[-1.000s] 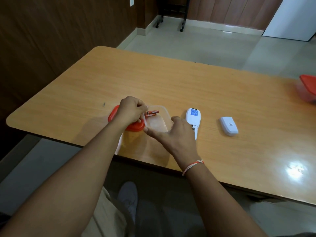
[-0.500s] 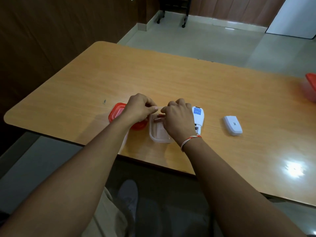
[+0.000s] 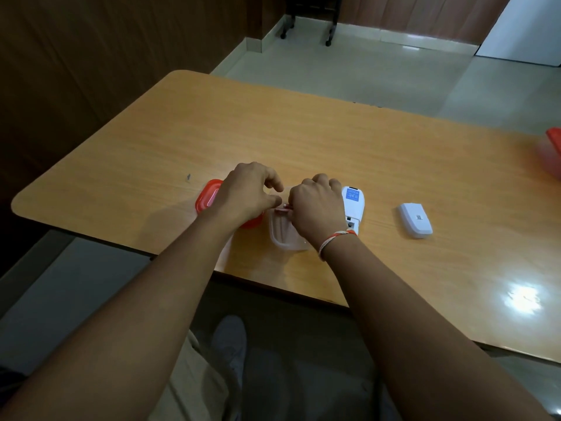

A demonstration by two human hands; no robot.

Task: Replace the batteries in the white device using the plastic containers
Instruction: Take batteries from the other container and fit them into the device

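At the centre of the frame the right hand (image 3: 315, 209) curls its grip down into the clear plastic container (image 3: 283, 235), fingers bent over the red batteries (image 3: 281, 209) lying at its far end; whether the fingertips have actually closed on one is hidden under the knuckles, so I cannot tell. The left hand (image 3: 247, 192) sits just left of it, thumb and forefinger pinching the container's thin rim, most likely to keep the light tub from sliding while the other hand digs. Under that wrist lies the glossy red lid (image 3: 209, 199), rounded at the corners and set aside. Just right of the right hand the white device (image 3: 353, 208) lies face down (blue label up, battery bay apparently open), kept close for loading. Further right rests its smooth white cover (image 3: 415, 219). All sit near the front edge of the wood-grain bench (image 3: 303, 141); another red-lidded container (image 3: 552, 150) shows at the right edge.
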